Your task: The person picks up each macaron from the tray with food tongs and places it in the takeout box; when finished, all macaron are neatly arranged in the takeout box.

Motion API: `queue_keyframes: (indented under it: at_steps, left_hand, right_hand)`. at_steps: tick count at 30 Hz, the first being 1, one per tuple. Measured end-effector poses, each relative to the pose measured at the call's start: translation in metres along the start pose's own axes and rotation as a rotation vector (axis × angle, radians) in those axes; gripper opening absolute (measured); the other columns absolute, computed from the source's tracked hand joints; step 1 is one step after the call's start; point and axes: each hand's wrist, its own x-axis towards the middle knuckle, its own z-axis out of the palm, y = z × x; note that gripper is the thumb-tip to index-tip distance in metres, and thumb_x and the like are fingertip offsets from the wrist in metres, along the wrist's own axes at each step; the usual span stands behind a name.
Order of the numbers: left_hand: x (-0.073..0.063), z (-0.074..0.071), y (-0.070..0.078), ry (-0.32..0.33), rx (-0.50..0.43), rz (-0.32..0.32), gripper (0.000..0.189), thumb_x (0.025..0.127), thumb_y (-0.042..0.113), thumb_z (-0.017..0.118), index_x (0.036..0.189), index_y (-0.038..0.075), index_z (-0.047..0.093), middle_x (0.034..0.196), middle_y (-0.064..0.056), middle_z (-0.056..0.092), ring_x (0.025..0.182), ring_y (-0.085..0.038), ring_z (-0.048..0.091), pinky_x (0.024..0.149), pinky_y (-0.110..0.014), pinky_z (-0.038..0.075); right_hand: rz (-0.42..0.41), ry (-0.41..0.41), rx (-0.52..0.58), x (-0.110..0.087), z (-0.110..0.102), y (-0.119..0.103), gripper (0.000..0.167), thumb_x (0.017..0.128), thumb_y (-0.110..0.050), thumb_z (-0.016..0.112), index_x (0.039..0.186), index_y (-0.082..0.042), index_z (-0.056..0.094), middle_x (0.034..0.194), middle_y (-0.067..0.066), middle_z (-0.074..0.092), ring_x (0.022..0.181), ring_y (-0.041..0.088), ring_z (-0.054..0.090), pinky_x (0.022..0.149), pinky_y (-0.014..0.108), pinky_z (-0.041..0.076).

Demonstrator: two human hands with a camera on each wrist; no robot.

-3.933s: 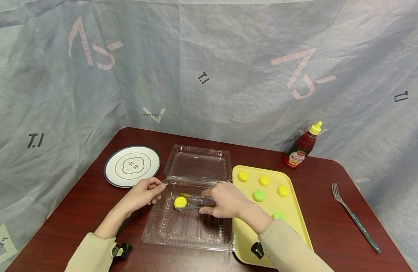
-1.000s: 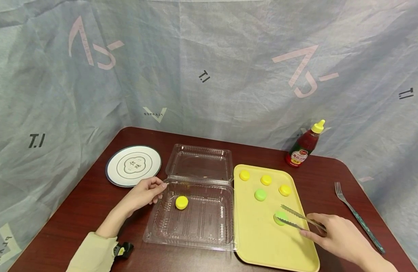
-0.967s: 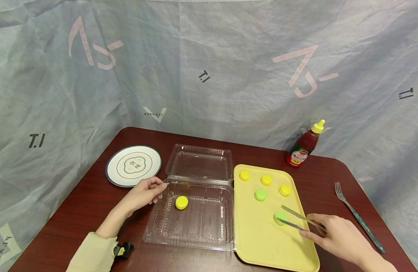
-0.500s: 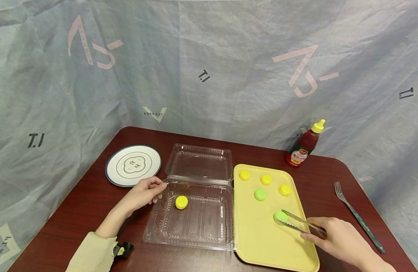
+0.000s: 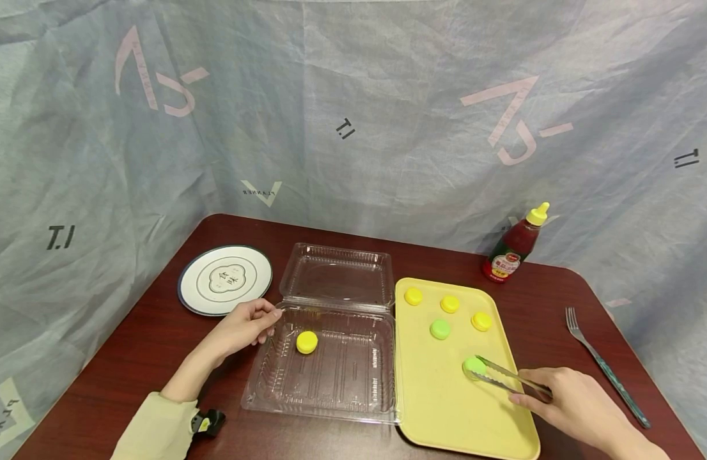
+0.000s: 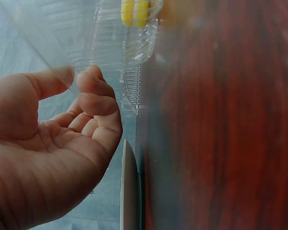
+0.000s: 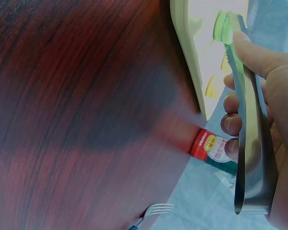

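My left hand point(image 5: 245, 327) pinches the left rim of a clear plastic clamshell box point(image 5: 325, 416), thumb on one side and fingers on the other. The box lies with its lid folded back, and a yellow macaron point(image 5: 307, 342) sits inside it. Metal tongs point(image 7: 252, 143) are in my right hand point(image 5: 566, 404). Their serrated tips lie either side of a green macaron point(image 5: 474, 367) on the yellow tray point(image 5: 440, 415). Another green macaron point(image 5: 440, 329) and three yellow ones, including one at the right edge point(image 5: 482, 321), rest farther up the tray.
A white plate point(image 5: 198, 284) with a dark rim stands at the back left. Behind the tray is a red sauce bottle point(image 5: 510, 250) with a yellow cap. A fork point(image 5: 606, 367) lies along the right side of the table. Grey cloth point(image 5: 353, 179) hangs behind.
After leaving the yellow macaron in the box, my right hand moved the tongs right to the tray. Their tips then closed in around the green macaron. My left hand stayed at the rim.
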Motion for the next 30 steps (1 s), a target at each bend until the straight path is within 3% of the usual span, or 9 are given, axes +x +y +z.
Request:
queue_keyframes:
  at_steps: [21,30]
  left_hand:
    - [0.001,-0.001,-0.001,0.000,0.008,-0.004,0.027,0.102,0.025,0.059,0.105,-0.002,0.059,0.074,-0.005,0.057,0.063,-0.015,0.051,0.056,-0.025,0.042]
    - [0.001,-0.001,-0.003,0.008,0.013,-0.013,0.027,0.102,0.025,0.059,0.104,-0.002,0.059,0.073,-0.004,0.058,0.063,-0.016,0.052,0.056,-0.025,0.043]
  right_hand:
    - [-0.033,0.011,-0.011,0.003,-0.002,-0.001,0.021,0.078,-0.045,0.083,0.090,-0.031,0.072,0.058,-0.025,0.030,0.052,-0.006,0.030,0.048,0.020,0.028]
    - [-0.061,0.025,-0.064,0.013,-0.012,-0.008,0.030,0.077,-0.043,0.084,0.096,-0.022,0.077,0.059,-0.026,0.032,0.055,-0.006,0.032,0.052,0.021,0.028]
